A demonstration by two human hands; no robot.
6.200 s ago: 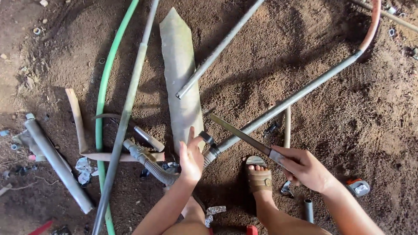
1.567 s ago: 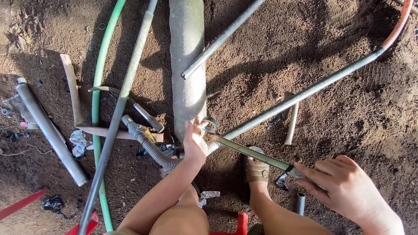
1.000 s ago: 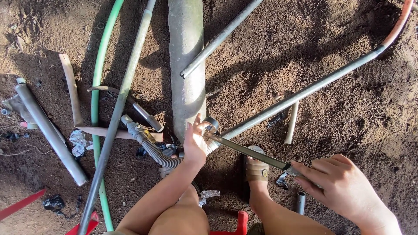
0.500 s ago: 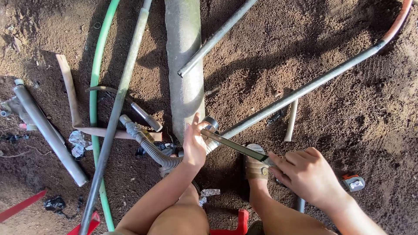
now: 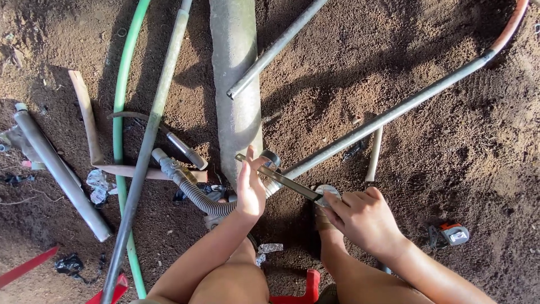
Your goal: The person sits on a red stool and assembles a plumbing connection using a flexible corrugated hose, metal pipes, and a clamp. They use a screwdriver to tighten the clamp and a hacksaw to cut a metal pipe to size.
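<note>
1. A long grey pipe [image 5: 388,117] is lying slantwise across the dirt ground [image 5: 450,169], its near end by the person's foot.
2. A wide grey slab [image 5: 236,84] is lying beside it.
3. The right hand [image 5: 363,219] is clenching a saw [image 5: 284,179] by its handle, the blade crossing the pipe's end.
4. The left hand [image 5: 250,188] is steadying that end, fingers loosely around it.

Bare brown dirt ground [image 5: 439,146], patchy sunlight and shadows, scattered debris
</note>
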